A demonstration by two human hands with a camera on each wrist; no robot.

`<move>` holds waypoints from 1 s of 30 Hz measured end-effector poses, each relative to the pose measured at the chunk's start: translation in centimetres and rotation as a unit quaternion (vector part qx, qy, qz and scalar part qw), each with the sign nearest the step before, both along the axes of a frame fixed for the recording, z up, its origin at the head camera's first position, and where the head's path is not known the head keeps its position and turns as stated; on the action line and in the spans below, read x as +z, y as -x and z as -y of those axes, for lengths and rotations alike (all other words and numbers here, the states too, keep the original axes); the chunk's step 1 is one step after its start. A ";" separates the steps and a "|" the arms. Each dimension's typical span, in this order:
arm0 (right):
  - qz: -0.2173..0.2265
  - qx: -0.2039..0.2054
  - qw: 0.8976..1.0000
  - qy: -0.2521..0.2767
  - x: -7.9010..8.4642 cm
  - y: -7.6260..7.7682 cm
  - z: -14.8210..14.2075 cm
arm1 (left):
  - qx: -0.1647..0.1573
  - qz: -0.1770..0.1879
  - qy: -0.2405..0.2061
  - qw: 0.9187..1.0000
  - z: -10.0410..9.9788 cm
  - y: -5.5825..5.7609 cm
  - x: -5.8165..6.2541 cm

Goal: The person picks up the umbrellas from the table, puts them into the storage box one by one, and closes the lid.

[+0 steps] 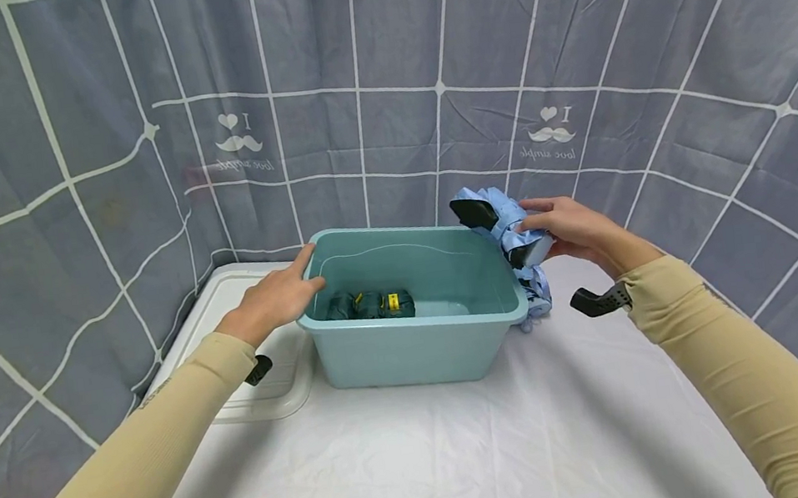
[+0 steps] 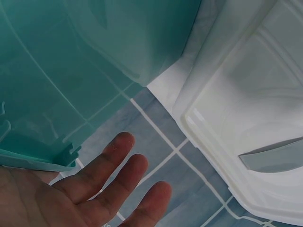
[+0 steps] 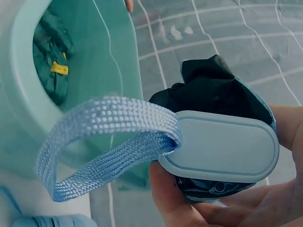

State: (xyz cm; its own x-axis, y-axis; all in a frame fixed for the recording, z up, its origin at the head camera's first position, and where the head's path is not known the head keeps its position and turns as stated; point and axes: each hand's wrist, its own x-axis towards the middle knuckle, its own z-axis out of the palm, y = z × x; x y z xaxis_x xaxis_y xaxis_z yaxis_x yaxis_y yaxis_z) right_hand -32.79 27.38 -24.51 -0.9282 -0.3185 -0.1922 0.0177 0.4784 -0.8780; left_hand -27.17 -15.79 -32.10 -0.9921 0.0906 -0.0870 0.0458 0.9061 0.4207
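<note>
In the head view my right hand (image 1: 572, 228) holds a folded light-blue umbrella (image 1: 503, 218) above the right end of a teal storage bin (image 1: 413, 352). Seen from the right wrist, its flat pale handle end (image 3: 225, 147) and woven strap loop (image 3: 111, 116) point toward the camera, with dark fabric behind. My left hand (image 1: 277, 300) rests on the bin's left rim; in the left wrist view several of its fingers (image 2: 111, 168) extend outside the bin. Inside lies a dark green fabric bundle (image 1: 369, 305) with a yellow tag, probably another folded umbrella.
Another light-blue folded item (image 1: 537, 294) lies on the white tabletop (image 1: 435, 463), close against the bin's right side. A white lid (image 1: 288, 381) lies left of the bin, partly under my left forearm. A grey grid-patterned curtain (image 1: 399, 131) hangs behind.
</note>
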 end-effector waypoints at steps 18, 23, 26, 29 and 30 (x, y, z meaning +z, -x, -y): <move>0.039 0.080 0.994 -0.070 -0.5 -0.3 5.3 | 0.002 0.000 -0.006 1.000 0.0 -0.2 -0.1; 0.058 0.092 0.990 -0.089 -0.9 0.1 6.6 | 0.004 -0.001 -0.006 1.000 0.0 -0.1 -0.2; 0.066 0.098 0.988 -0.097 -1.1 0.3 7.3 | 0.002 -0.001 -0.005 1.000 0.1 0.0 -0.3; 0.074 0.096 0.987 -0.107 -1.4 0.6 7.9 | 0.001 -0.002 -0.006 1.000 0.1 0.0 -0.3; 0.076 0.095 0.986 -0.111 -1.5 0.8 8.1 | 0.000 -0.003 -0.006 1.000 0.1 0.0 -0.3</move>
